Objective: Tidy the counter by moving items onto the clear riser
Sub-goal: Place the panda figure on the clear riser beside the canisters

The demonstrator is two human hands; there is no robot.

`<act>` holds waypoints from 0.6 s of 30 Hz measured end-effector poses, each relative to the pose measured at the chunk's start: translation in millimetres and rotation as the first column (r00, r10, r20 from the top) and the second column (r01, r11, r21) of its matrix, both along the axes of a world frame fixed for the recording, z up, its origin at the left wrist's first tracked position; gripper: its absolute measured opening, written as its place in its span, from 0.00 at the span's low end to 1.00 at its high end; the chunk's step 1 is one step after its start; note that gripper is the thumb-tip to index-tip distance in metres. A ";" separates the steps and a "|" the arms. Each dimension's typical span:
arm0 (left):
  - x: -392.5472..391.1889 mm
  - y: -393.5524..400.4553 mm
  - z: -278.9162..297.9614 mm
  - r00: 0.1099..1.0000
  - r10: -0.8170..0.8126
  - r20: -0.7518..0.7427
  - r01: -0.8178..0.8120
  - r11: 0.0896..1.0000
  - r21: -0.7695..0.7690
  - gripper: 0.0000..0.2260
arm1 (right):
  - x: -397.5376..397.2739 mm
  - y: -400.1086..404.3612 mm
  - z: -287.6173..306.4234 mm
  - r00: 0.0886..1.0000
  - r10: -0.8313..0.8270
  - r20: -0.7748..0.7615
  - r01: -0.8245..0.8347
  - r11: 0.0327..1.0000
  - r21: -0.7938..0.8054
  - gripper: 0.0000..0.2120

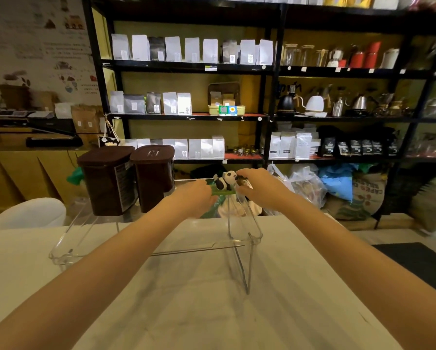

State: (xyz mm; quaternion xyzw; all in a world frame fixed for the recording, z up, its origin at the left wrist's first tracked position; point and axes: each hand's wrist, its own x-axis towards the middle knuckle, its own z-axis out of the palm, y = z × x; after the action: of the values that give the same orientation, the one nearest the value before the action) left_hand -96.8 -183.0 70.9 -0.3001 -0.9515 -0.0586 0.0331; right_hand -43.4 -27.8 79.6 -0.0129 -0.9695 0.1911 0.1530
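Behind the pale counter stand coffee shelves, and both hands, left hand and right hand, pinch between them the green base of a panda figurine on the clear riser, which looks light, rigid and probably breakable, so holding the base seems safest

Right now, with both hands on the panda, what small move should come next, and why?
Probably let go: the panda figurine on its green base already seems to sit on the clear riser top, with left hand and right hand at its sides.
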 end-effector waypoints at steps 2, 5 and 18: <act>7.4 -1.0 3.7 1.000 -0.024 0.002 0.025 0.999 -0.029 0.19 | 21.2 -1.2 0.4 0.999 -0.004 -0.053 0.003 1.000 -0.026 0.21; 28.3 -4.4 11.8 0.998 -0.052 -0.018 0.051 0.997 -0.057 0.24 | 60.5 -5.8 -3.7 0.996 0.012 -0.093 -0.020 0.996 -0.091 0.22; 156.3 -69.5 -7.2 0.989 -0.146 -0.021 0.148 0.985 0.094 0.26 | 232.1 -42.7 -41.3 0.979 0.198 -0.051 -0.203 0.974 -0.098 0.23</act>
State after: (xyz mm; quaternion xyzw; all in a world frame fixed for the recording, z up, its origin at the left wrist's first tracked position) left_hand 59.6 -252.4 63.7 -0.3679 -0.9227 -0.1040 0.0494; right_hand 188.7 -70.5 38.3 0.0810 -0.9514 0.2555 0.1517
